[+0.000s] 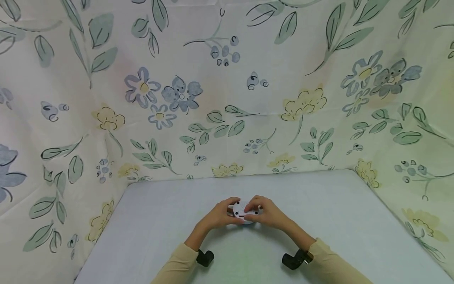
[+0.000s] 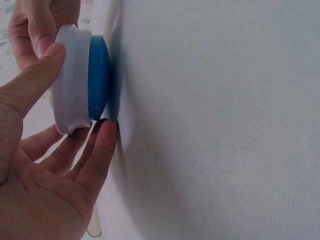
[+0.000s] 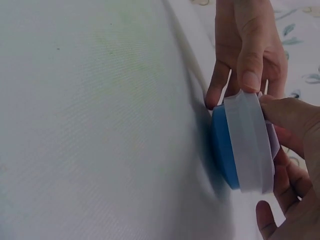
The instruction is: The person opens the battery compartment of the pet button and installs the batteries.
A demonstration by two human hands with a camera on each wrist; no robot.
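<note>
A round object with a white top part [image 1: 244,209] and a blue base [image 2: 99,75] sits on the pale table [image 1: 319,221], held between both hands. My left hand [image 1: 221,215] grips its left side. In the left wrist view the thumb [image 2: 35,80] presses on the white rim [image 2: 72,80] and the fingers [image 2: 97,147] curl under the blue base. My right hand [image 1: 269,213] grips the right side, with fingertips on the white top. The right wrist view shows the white band [image 3: 250,142] over the blue base [image 3: 224,150], pinched by fingers from both hands.
Floral cloth [image 1: 227,98] walls the table at the back and on both sides. Black wrist-mounted cameras [image 1: 205,257] [image 1: 294,260] sit on both beige sleeves. Nothing else lies on the table surface.
</note>
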